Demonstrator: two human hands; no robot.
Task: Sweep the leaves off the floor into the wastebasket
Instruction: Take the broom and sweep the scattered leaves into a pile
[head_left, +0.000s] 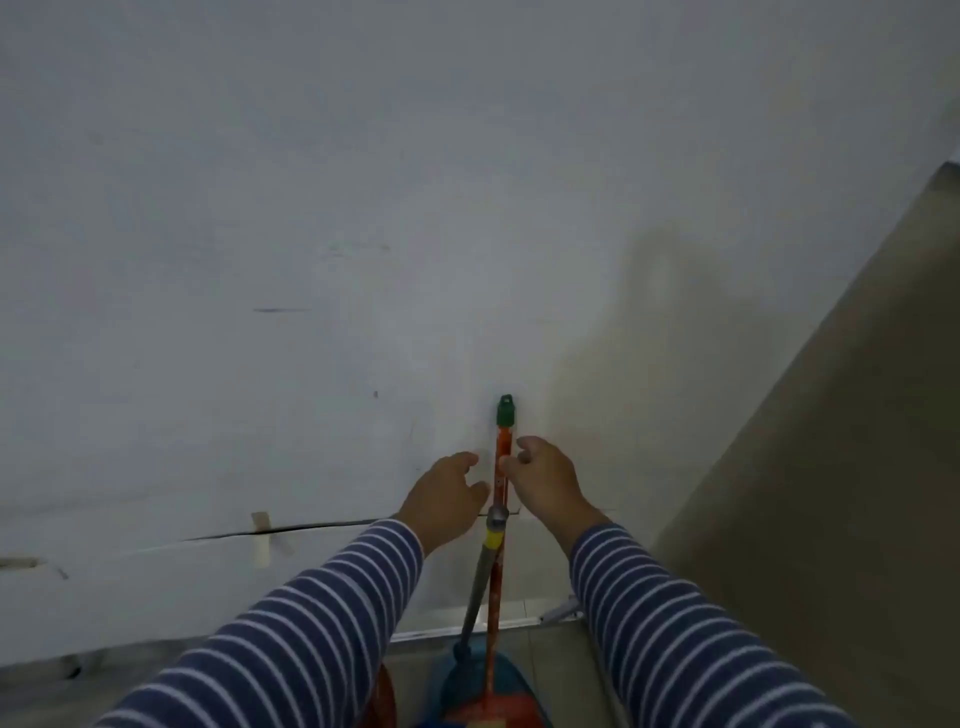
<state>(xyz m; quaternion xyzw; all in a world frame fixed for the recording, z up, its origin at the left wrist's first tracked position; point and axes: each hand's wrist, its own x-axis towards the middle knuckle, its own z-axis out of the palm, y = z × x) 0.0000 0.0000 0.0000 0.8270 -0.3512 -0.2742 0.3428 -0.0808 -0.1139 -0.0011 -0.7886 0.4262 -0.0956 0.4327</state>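
Observation:
A broom with an orange handle (503, 452) and a green cap (506, 410) stands upright against the white wall. A grey dustpan handle with a yellow band (494, 540) leans beside it, and the blue dustpan (519, 686) rests on the floor at the bottom edge. My left hand (447, 496) hovers just left of the broom handle with loosely curled fingers, holding nothing. My right hand (545, 483) is just right of the handle; its thumb and fingertips are at the handle but not wrapped round it. No leaves or wastebasket are in view.
The white wall (311, 260) fills most of the view, with a crack and a strip of tape (261, 535) low on the left. A beige panel (831, 467) slants along the right. Grey floor tiles (566, 654) show at the bottom.

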